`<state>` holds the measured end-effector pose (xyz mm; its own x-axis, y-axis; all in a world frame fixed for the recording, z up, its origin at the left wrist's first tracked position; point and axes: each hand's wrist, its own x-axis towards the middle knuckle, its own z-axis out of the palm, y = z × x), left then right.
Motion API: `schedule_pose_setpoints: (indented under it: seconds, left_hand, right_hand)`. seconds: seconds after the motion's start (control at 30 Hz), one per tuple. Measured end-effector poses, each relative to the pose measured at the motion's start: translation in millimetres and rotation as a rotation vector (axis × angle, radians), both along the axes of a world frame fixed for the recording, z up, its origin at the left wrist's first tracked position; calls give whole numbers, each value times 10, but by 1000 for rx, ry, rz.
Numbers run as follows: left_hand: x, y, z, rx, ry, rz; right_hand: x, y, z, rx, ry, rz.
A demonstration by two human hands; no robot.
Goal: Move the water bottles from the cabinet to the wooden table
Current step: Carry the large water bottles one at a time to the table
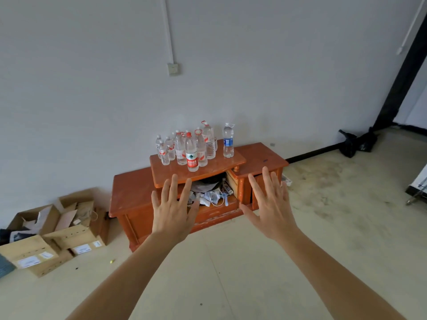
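Observation:
Several clear plastic water bottles stand upright in a cluster on the raised top of a low orange wooden cabinet (pixel 129 195) against the wall. At the front stands a red-labelled bottle (pixel 192 155); a blue-labelled bottle (pixel 228 142) stands apart on the right. My left hand (pixel 172 210) and my right hand (pixel 269 207) are stretched forward with fingers spread, palms away from me, holding nothing. Both hover in front of the cabinet, short of the bottles.
The cabinet's open middle shelf (pixel 212 195) is stuffed with bags, cables and clutter. Open cardboard boxes (pixel 55 232) sit on the floor at the left. A black bag (pixel 357 142) lies by the wall at the right. A metal object (pixel 418 185) shows at the right edge.

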<state>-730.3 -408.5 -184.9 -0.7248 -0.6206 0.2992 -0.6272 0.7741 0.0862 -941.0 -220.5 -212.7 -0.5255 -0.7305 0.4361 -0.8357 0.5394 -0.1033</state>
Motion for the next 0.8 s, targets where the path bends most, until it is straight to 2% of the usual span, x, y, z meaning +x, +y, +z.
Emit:
schedule_pose_setpoints:
  seconds: [0.23,0.43,0.57,0.8]
  left_hand:
    - [-1721,-1008,-427,77,-37,46]
    - [-2722,-1903,-418,166,-57,182]
    - [-3021,-2411,-498,180,-45,217]
    - [-3471,-3620,-991,291,-23,314]
  right_hand:
    - [-1792,-1084,-326,8,-35,21]
    - [-3147,-2162,-164,67,-44,112]
    - [-3621,-2914,-153,95,-87,174]
    - [-4106,-4305,-571,183,-74,318]
